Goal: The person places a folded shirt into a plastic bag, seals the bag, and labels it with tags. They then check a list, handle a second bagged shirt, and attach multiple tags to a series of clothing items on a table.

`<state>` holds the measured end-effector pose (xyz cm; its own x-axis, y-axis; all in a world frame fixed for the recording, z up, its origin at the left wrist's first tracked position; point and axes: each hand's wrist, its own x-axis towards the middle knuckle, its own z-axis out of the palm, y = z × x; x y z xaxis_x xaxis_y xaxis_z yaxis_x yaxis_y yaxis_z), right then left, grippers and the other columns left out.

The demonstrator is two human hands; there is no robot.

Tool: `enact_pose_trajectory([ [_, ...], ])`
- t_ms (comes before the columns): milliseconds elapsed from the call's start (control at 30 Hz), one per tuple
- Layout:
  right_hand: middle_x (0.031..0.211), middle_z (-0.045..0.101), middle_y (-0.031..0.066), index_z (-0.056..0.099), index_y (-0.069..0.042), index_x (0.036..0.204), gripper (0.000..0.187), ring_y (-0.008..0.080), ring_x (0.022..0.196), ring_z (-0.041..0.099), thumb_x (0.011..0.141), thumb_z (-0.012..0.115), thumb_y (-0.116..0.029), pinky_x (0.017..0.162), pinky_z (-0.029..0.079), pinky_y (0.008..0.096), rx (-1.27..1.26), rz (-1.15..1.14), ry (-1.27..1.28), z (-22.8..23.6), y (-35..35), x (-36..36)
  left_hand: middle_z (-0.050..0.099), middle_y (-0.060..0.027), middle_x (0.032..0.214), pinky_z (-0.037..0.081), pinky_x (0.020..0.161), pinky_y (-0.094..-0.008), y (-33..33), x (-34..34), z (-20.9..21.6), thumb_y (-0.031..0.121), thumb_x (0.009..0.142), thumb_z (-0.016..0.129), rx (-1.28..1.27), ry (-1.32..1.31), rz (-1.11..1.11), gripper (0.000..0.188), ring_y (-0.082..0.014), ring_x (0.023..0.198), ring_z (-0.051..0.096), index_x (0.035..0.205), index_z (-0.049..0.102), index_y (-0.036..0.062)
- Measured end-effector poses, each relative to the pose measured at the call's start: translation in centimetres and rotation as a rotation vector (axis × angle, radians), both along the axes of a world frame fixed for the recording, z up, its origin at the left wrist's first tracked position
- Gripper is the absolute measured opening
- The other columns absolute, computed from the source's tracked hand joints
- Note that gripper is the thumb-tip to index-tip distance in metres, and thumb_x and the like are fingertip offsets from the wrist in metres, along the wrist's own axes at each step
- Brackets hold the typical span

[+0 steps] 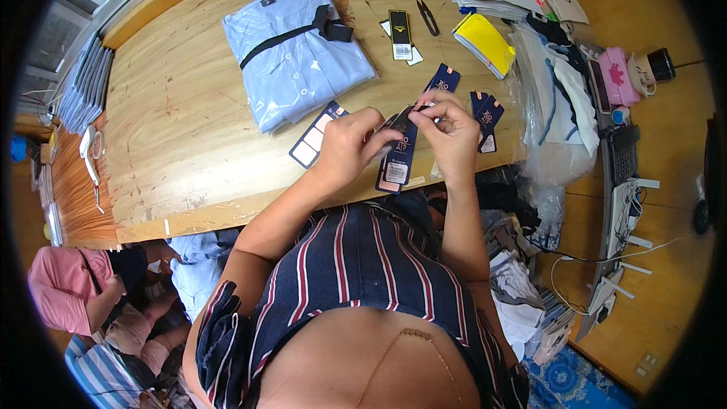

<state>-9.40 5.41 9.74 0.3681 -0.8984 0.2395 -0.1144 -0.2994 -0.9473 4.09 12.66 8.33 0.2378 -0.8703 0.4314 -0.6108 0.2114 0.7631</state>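
- A worker at a wooden table (pixel 174 144) holds a long navy hang tag (pixel 399 155) just above the table's near edge, both hands meeting over its upper end.
- The left hand (pixel 350 144) curls around the tag's left side, fingers pressed closed against it.
- The right hand (pixel 451 132) pinches the tag's top between thumb and fingertips; a thin string there is too small to make out clearly.
- More navy tags lie close by: one (pixel 314 136) flat beside the left hand, one (pixel 443 78) just beyond the hands, and a small cluster (pixel 485 117) to the right.
- A folded light-blue shirt (pixel 295 53) with a black ribbon sits further back on the table, well apart from the hands.
- Small black snips (pixel 428 17) and a yellow pad (pixel 485 42) rest near the far edge.
- Another person in pink (pixel 64 288) sits low at the left.
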Motion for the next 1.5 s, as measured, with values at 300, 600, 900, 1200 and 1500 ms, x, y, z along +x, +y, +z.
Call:
enact_pose_trajectory([
  [300,0.076,0.051,0.0022,0.055,0.002,0.066,0.009,0.0042,0.064,0.048,0.063,0.063,0.004,0.053,0.039,0.0161,0.087,0.115,-0.141,-1.3,0.7,0.8,0.052,-0.0099,0.055,0.039,0.042,-0.0249,0.3,0.3,0.1,0.004,0.076,0.050,0.079,0.336,0.005,0.011,-0.0171,0.043,0.051,0.085,0.055,0.0004],
  [600,0.077,0.053,0.0058,0.053,0.000,0.067,0.011,0.0111,0.073,0.051,0.064,0.062,0.005,0.064,0.041,0.0217,0.309,0.369,-0.318,-2.1,0.9,0.4,0.055,-0.0103,0.070,0.041,0.053,-0.0239,0.5,1.0,-0.4,-0.005,0.071,0.049,0.046,0.378,-0.212,0.015,-0.0165,0.060,0.052,0.084,0.054,-0.0008],
  [900,0.083,0.052,0.0055,0.053,-0.001,0.083,0.018,0.0097,0.078,0.050,0.067,0.057,0.008,0.067,0.041,0.0198,0.707,0.636,-0.429,-1.9,2.4,-0.9,0.047,-0.0020,0.067,0.037,0.044,-0.0176,0.2,3.8,-0.8,0.002,0.079,0.044,0.040,0.549,0.019,0.002,-0.0085,0.052,0.050,0.081,0.044,0.0032],
  [1200,0.111,0.046,0.0090,0.047,0.000,0.108,0.046,0.0128,0.094,0.046,0.065,0.046,0.014,0.078,0.040,0.0235,0.481,0.789,-0.220,-1.4,-0.5,-4.7,0.048,-0.0024,0.073,0.037,0.042,-0.0175,-2.0,6.3,-0.6,0.005,0.077,0.051,-0.036,0.521,0.349,0.009,-0.0056,0.051,0.045,0.085,0.048,0.0011],
  [1500,0.097,0.052,0.0126,0.042,-0.004,0.114,0.049,0.0127,0.077,0.054,0.068,0.047,0.014,0.063,0.045,0.0210,0.332,0.059,0.103,-7.3,-14.3,-3.6,0.055,-0.0075,0.066,0.037,0.046,-0.0223,-0.3,3.1,-2.5,0.002,0.070,0.056,0.188,0.139,0.392,0.006,-0.0101,0.050,0.048,0.076,0.055,0.0012],
])
